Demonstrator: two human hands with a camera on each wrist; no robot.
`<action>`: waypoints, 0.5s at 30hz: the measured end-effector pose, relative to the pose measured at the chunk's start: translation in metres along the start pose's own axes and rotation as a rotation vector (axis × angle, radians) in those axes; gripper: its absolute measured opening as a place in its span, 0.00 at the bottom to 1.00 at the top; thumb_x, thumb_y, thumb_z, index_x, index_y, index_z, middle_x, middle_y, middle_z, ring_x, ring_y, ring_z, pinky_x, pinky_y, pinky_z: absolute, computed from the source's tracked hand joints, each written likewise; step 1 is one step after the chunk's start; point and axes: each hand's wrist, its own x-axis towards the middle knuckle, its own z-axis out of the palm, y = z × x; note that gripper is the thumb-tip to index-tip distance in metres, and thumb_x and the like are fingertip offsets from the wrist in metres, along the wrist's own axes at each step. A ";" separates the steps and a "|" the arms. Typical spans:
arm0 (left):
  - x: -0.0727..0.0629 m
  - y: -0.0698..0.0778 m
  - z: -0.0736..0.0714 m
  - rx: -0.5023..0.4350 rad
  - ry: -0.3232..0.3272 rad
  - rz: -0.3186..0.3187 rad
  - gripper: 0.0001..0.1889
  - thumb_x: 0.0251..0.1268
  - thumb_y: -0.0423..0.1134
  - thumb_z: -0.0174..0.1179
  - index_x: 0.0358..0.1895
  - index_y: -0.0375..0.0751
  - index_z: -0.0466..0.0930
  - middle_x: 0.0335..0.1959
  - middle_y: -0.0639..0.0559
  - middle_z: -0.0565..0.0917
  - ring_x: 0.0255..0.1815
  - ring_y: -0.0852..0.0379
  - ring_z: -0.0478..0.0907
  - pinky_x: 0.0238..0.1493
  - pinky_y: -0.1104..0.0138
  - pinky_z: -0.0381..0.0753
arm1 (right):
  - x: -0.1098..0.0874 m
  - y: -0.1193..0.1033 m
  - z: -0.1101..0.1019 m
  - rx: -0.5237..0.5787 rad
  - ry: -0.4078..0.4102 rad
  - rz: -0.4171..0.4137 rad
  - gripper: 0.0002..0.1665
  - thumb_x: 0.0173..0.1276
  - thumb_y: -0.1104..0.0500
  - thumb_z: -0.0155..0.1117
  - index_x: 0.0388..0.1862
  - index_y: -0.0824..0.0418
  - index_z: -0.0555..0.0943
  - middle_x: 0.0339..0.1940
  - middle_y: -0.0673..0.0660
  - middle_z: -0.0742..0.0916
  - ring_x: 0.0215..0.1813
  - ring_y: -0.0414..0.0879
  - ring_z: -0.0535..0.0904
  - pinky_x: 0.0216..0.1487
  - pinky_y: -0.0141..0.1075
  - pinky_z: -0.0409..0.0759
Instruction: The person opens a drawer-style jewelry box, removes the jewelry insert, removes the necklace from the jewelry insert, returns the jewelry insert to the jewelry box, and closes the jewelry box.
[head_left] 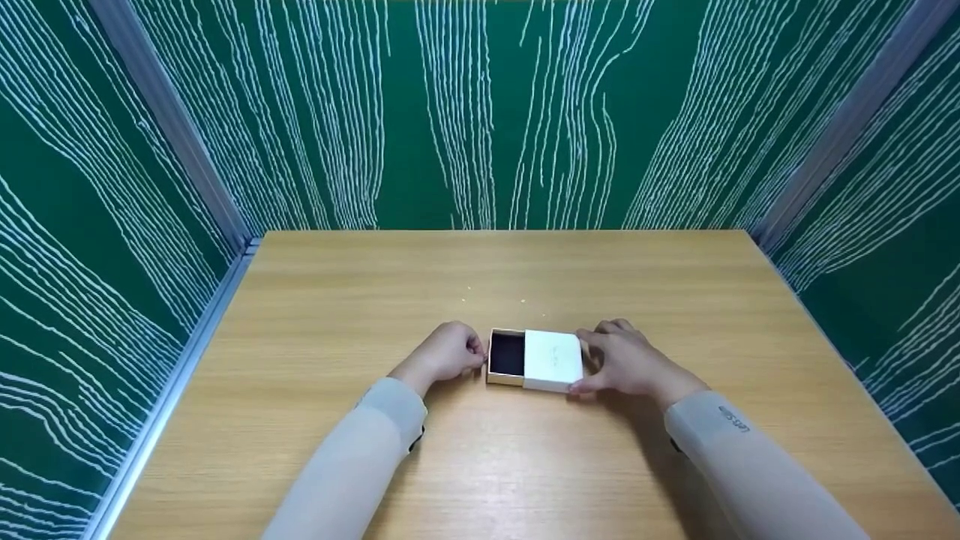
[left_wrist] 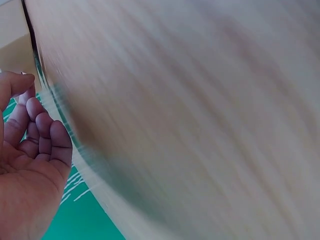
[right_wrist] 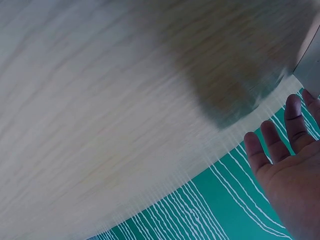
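A small white drawer-style box (head_left: 553,360) lies on the table, its inner drawer (head_left: 505,379) slid partly out to the left. The drawer's dark interior shows, with nothing visible inside. My left hand (head_left: 448,351) is at the drawer's left end, thumb and index finger pinched together there; the other fingers curl inward in the left wrist view. What exactly sits between those fingertips is hidden. My right hand (head_left: 626,360) grips the right end of the white sleeve, thumb at the near corner and fingers at the far one. In the right wrist view, a corner of the box (right_wrist: 311,65) appears beside the fingers.
The wooden table (head_left: 360,277) carries several tiny pale specks (head_left: 523,301) beyond the box. Green panels with white wavy lines (head_left: 450,112) stand behind and at both sides, joined by metal posts (head_left: 176,120).
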 end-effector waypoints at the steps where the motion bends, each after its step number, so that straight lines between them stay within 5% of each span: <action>1: 0.000 0.000 0.000 -0.001 -0.001 -0.001 0.10 0.78 0.33 0.67 0.33 0.40 0.89 0.23 0.60 0.80 0.23 0.64 0.75 0.29 0.72 0.74 | 0.000 0.000 0.000 0.002 0.000 0.001 0.75 0.51 0.18 0.85 0.88 0.58 0.73 0.80 0.69 0.80 0.82 0.69 0.67 0.84 0.72 0.68; 9: -0.001 -0.001 -0.001 -0.006 -0.007 0.006 0.12 0.78 0.33 0.66 0.31 0.39 0.89 0.21 0.58 0.81 0.21 0.65 0.72 0.26 0.74 0.71 | 0.001 0.001 0.001 -0.026 0.033 -0.060 0.71 0.52 0.21 0.87 0.85 0.61 0.76 0.67 0.65 0.86 0.73 0.65 0.72 0.80 0.70 0.69; 15: -0.002 0.000 -0.002 -0.008 -0.001 0.002 0.12 0.79 0.34 0.67 0.31 0.39 0.88 0.21 0.59 0.80 0.22 0.65 0.73 0.28 0.73 0.72 | 0.000 0.001 0.001 -0.003 0.013 -0.030 0.72 0.53 0.21 0.86 0.86 0.59 0.75 0.75 0.68 0.83 0.78 0.67 0.70 0.82 0.71 0.69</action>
